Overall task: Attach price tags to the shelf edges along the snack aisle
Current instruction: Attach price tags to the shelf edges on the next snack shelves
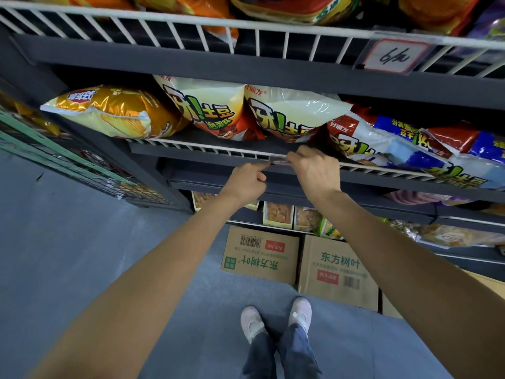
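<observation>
Both forearms reach out; left hand [246, 179] and right hand [314, 170] pinch a price tag [278, 161] with their fingers against the middle shelf edge [207, 154], likely to seat it.

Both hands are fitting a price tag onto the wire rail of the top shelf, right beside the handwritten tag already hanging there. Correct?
Wrong shelf. In the head view the left hand and right hand pinch the price tag at the wire rail of the shelf below; the handwritten tag hangs on the top one.
</observation>
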`<state>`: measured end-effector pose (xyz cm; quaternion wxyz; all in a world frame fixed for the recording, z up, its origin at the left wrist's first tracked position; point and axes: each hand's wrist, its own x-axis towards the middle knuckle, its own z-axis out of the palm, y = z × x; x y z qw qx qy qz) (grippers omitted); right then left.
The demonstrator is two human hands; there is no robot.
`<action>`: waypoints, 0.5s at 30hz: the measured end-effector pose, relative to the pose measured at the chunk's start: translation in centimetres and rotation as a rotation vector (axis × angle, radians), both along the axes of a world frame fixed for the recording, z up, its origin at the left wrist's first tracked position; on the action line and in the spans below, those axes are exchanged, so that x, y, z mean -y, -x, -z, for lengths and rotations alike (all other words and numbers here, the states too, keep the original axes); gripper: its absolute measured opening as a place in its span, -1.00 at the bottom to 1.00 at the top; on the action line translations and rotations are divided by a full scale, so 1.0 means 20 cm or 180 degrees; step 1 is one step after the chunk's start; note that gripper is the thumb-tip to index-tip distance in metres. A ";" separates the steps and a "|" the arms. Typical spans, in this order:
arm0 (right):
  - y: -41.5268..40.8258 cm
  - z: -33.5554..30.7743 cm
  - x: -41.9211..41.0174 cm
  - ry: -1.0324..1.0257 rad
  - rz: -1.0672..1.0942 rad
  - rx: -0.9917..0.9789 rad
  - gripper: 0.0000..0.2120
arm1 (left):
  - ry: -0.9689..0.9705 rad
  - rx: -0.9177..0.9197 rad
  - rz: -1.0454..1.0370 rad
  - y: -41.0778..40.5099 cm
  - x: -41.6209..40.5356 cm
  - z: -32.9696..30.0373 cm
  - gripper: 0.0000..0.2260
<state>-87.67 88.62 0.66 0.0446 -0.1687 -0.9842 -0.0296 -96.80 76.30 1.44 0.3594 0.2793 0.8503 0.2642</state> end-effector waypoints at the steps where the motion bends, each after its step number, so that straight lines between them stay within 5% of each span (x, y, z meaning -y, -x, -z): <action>1: 0.00 0.01 0.00 0.0003 -0.0016 -0.0050 -0.61 | -0.0005 -0.0030 0.0030 0.00 0.00 0.00 -0.48; 5: -0.01 0.03 -0.01 -0.0080 -0.0057 -0.0227 -0.67 | 0.0006 -0.0176 0.0173 -0.01 0.00 -0.02 -0.48; 9: 0.00 0.05 0.01 -0.0118 0.0001 -0.0358 -0.66 | -0.0366 -0.1373 0.0007 -0.03 0.00 -0.05 -0.61; 12: -0.01 0.07 0.01 -0.0143 0.0044 -0.0427 -0.68 | -0.0317 -0.2126 0.0534 -0.03 0.01 -0.03 -0.50; 15: -0.05 0.09 0.02 -0.0165 0.0069 -0.0481 -0.63 | 0.0189 -0.2289 0.1107 -0.02 0.02 0.03 -0.36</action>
